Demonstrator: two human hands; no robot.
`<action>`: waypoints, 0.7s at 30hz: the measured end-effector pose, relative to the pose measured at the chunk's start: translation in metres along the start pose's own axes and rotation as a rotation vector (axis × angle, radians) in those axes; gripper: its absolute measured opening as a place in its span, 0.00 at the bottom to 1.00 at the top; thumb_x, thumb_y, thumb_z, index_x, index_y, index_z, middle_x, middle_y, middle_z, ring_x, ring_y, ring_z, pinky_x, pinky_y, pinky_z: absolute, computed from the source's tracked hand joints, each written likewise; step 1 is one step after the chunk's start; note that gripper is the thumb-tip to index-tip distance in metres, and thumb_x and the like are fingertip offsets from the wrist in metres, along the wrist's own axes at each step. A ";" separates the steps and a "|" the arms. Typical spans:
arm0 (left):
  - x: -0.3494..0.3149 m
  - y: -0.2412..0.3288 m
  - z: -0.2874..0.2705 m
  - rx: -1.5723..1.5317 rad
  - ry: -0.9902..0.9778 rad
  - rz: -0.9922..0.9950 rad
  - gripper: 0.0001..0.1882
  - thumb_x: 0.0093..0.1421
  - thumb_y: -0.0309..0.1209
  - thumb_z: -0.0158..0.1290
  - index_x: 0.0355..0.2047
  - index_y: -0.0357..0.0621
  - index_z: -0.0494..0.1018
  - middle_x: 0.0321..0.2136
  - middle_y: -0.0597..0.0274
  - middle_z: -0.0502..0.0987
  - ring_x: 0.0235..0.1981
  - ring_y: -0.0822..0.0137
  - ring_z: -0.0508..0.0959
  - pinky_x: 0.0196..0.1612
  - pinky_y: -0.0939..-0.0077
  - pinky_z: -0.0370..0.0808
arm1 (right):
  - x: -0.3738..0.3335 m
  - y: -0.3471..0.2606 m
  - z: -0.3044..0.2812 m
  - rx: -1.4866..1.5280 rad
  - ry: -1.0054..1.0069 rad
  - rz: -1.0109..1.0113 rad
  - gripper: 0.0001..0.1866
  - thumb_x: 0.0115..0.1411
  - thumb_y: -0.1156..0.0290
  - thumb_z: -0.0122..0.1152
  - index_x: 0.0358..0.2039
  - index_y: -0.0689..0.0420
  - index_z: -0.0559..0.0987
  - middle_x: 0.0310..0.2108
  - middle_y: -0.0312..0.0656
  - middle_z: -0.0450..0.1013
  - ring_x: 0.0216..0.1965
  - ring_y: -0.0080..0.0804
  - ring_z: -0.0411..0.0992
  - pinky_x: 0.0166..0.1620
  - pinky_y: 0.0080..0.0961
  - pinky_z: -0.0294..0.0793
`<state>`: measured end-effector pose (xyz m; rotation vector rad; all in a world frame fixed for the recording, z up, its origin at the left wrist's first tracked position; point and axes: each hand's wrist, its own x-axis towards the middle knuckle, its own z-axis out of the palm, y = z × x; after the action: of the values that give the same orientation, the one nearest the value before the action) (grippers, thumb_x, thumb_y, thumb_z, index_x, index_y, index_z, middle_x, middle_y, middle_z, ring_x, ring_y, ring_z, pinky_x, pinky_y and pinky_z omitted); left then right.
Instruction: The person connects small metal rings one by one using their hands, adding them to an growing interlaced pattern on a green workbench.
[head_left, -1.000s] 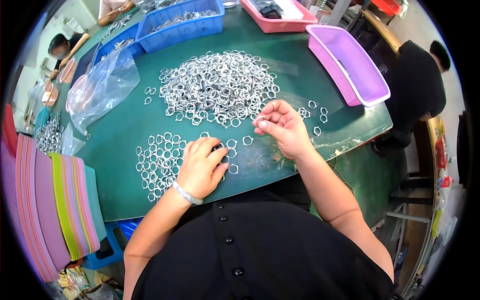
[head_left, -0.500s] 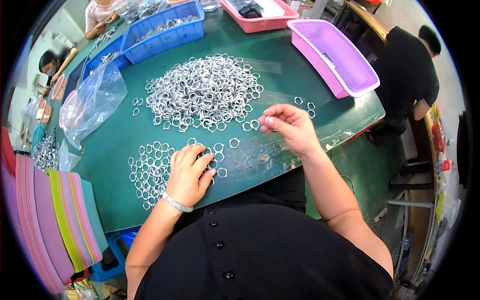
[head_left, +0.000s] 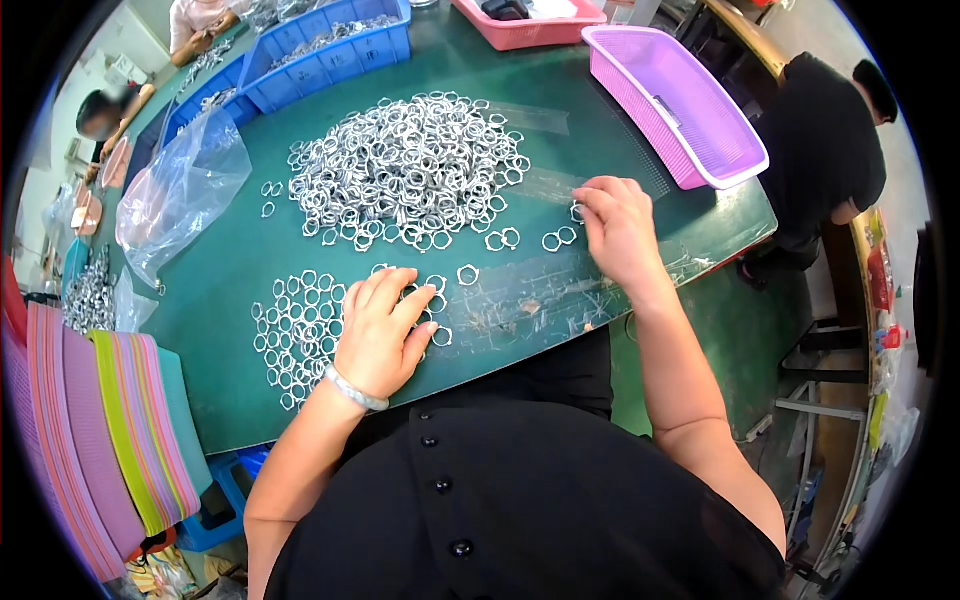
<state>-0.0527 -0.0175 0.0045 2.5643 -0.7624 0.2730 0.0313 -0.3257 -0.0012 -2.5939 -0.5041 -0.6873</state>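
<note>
My left hand [head_left: 378, 335] lies palm down with spread fingers over the right side of a single layer of small silvery metal rings [head_left: 290, 340]; some rings are partly covered by its fingers. Farther right, my right hand [head_left: 622, 228] is curled, thumb and fingertips closed at a metal ring [head_left: 577, 212] that shows only in part. Two loose rings [head_left: 560, 239] lie just left of that hand, and another pair [head_left: 503, 239] sits nearer the pile. A big heap of the same rings [head_left: 410, 170] fills the middle of the green table [head_left: 500, 360].
A purple basket [head_left: 700, 165] stands at the right far edge. Blue bins [head_left: 335, 50] with metal parts and a pink tray [head_left: 530, 30] are at the back. A clear plastic bag [head_left: 185, 200] lies left; stacked colourful baskets [head_left: 130, 440] stand nearby. Other people are around.
My right hand has moved right, away from the pair of rings near the heap. Two rings now show left of it where bare tabletop was. The left hand stays on the ring layer.
</note>
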 end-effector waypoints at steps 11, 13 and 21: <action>0.025 0.010 0.007 0.110 -0.128 0.066 0.26 0.51 0.34 0.60 0.53 0.52 0.72 0.54 0.49 0.67 0.57 0.48 0.64 0.58 0.53 0.59 | 0.005 -0.055 0.020 0.107 -0.228 -0.211 0.13 0.49 0.69 0.67 0.37 0.54 0.80 0.36 0.37 0.71 0.44 0.37 0.66 0.51 0.37 0.60; 0.026 0.008 0.008 0.116 -0.130 0.062 0.25 0.52 0.34 0.60 0.52 0.51 0.72 0.54 0.50 0.67 0.58 0.49 0.64 0.59 0.53 0.58 | 0.005 -0.060 0.025 0.092 -0.253 -0.238 0.11 0.50 0.69 0.65 0.36 0.54 0.81 0.34 0.37 0.70 0.42 0.37 0.66 0.50 0.36 0.60; 0.012 -0.001 0.000 0.136 -0.148 -0.005 0.21 0.54 0.33 0.57 0.50 0.50 0.73 0.54 0.54 0.68 0.58 0.50 0.65 0.61 0.50 0.56 | 0.003 -0.082 0.034 0.256 -0.289 -0.266 0.19 0.50 0.75 0.64 0.45 0.56 0.76 0.35 0.39 0.71 0.41 0.39 0.67 0.49 0.37 0.62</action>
<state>-0.0425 -0.0227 0.0078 2.7385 -0.8161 0.1384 0.0107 -0.2392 -0.0025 -2.4131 -0.9733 -0.3000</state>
